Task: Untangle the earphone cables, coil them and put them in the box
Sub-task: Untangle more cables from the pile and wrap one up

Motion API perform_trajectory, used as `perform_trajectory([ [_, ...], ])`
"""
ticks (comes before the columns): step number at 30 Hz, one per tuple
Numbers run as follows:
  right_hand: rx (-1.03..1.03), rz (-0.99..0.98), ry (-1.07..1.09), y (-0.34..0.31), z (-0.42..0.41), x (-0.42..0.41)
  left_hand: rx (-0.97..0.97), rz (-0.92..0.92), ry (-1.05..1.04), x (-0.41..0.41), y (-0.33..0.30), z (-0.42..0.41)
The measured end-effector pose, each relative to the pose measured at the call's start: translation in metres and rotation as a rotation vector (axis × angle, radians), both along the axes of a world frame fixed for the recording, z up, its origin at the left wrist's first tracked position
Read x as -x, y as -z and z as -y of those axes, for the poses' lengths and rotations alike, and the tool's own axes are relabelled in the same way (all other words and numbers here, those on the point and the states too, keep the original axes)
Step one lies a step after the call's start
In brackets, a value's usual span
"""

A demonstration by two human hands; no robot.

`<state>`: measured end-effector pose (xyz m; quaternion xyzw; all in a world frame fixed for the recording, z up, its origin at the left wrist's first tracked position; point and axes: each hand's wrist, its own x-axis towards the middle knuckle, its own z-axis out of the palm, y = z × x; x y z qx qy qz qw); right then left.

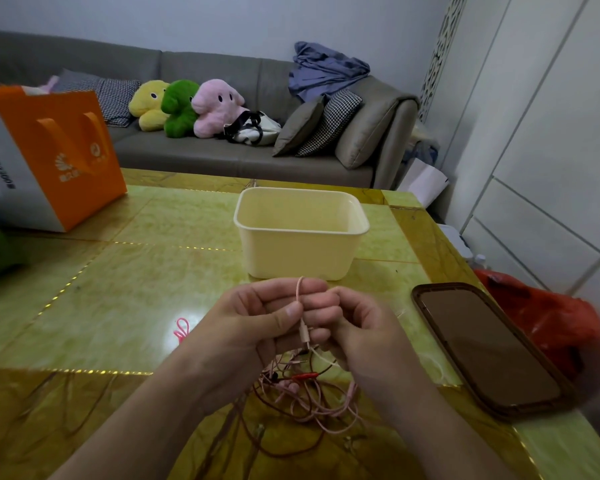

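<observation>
My left hand and my right hand are raised together just in front of the cream plastic box. Between them runs a pale pink earphone cable, pinched by my left thumb and held by the curled fingers of my right hand. Below the hands hangs a tangle of pink and dark brown earphone cables, lying partly on the table. The box stands open on the table and looks to hold nothing.
A phone in a brown case lies to the right on the yellow-green table. A small pink loop lies left of my hands. An orange paper bag stands at the far left, a red plastic bag at the right edge.
</observation>
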<state>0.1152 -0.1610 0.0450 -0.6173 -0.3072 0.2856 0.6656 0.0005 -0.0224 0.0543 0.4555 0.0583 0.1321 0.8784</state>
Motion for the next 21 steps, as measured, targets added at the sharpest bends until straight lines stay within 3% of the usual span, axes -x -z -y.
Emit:
perform_trajectory([
  [5,0.164,0.34,-0.008,0.006,0.001,0.005,-0.127,-0.081,-0.232,-0.004,0.002,0.0],
  [10,0.265,0.514,-0.01,0.005,0.003,0.009,-0.486,-0.198,-0.381,-0.006,0.007,0.004],
  [17,0.15,0.511,0.072,-0.007,0.011,0.005,-0.791,-0.246,-0.239,-0.005,0.012,0.001],
  [21,0.023,0.44,0.175,-0.011,0.014,0.002,-0.701,-0.225,-0.071,-0.002,0.004,0.004],
])
